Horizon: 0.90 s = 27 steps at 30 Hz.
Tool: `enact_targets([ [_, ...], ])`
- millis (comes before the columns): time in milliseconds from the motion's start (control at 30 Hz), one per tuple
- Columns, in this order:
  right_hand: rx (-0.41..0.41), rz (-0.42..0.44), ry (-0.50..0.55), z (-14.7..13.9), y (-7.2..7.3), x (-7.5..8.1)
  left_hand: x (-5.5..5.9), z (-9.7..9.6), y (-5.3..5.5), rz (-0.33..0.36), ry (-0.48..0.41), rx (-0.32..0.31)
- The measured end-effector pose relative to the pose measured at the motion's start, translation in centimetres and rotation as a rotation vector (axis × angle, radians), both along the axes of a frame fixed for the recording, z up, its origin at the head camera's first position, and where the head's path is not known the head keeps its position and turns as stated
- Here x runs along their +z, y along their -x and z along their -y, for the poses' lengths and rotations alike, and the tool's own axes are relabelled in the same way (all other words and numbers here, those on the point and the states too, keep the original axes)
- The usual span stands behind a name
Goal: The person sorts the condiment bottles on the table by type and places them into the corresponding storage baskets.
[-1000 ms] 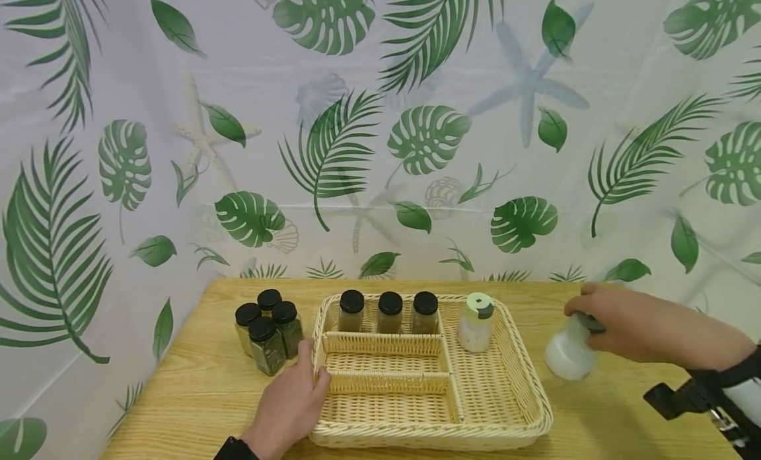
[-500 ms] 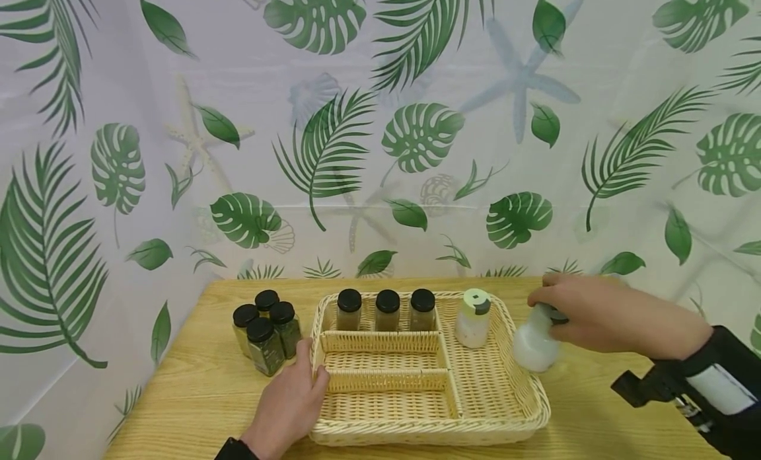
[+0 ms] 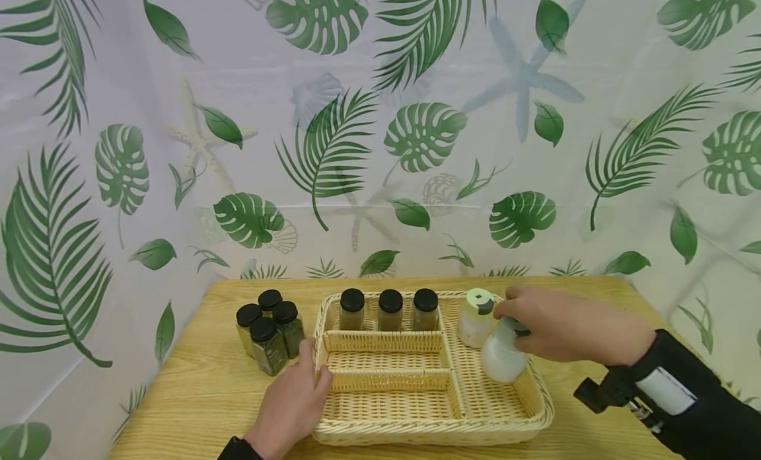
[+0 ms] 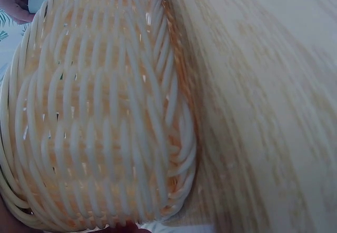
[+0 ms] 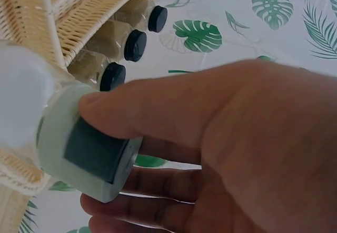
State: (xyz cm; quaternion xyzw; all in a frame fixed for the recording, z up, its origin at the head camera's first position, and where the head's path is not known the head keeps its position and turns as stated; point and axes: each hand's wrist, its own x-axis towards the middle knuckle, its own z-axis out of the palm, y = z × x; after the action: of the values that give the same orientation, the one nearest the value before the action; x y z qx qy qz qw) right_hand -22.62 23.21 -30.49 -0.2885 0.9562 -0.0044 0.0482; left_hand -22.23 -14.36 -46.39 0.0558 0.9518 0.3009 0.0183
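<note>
My right hand [image 3: 565,324] pinches a white seasoning jar [image 3: 502,359] by its pale green cap, thumb on one side and fingers on the other. The cap's dark grey flap [image 5: 95,149] shows in the right wrist view. This jar is tilted over the right compartment of a wicker basket [image 3: 428,437]; whether it touches the bottom cannot be told. Beside it stands another white jar [image 3: 473,328] with a pale green lid. My left hand [image 3: 291,404] grips the basket's left rim, with the thumb over the edge. Woven basket wall [image 4: 105,107] fills much of the left wrist view.
Three black-lidded spice jars [image 3: 390,311] stand in the basket's back left compartment. Several more black-lidded spice jars [image 3: 269,346] are grouped on the wooden table [image 3: 184,394], left of the basket. A leaf-patterned sheet [image 3: 380,149] hangs behind the table.
My right hand has carried the white seasoning jar leftward, from the table right of the basket across its rim to above the right compartment. My left hand has stayed on the basket.
</note>
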Motion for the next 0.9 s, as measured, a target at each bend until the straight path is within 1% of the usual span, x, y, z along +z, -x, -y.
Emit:
enact_targets([
  [100, -0.009, 0.041, 0.012, 0.6, 0.2, -0.7, 0.0, 0.0, 0.0, -0.005, -0.002, 0.000],
  [233, -0.012, 0.054, 0.001, 1.3, 0.2, -1.5, 0.0, 0.0, 0.1, -0.002, -0.007, -0.001],
  [433, -0.022, 0.098, -0.004, 1.9, 0.2, -2.6, -0.2, 0.0, 0.1, 0.000, -0.009, 0.003],
  [633, 0.000, 0.088, -0.025, 2.5, 0.2, -3.5, -0.1, 0.1, 0.1, 0.002, -0.014, -0.002],
  [900, 0.023, 0.076, -0.044, 3.0, 0.5, -4.1, -0.1, 0.2, 0.0, -0.004, -0.016, -0.001],
])
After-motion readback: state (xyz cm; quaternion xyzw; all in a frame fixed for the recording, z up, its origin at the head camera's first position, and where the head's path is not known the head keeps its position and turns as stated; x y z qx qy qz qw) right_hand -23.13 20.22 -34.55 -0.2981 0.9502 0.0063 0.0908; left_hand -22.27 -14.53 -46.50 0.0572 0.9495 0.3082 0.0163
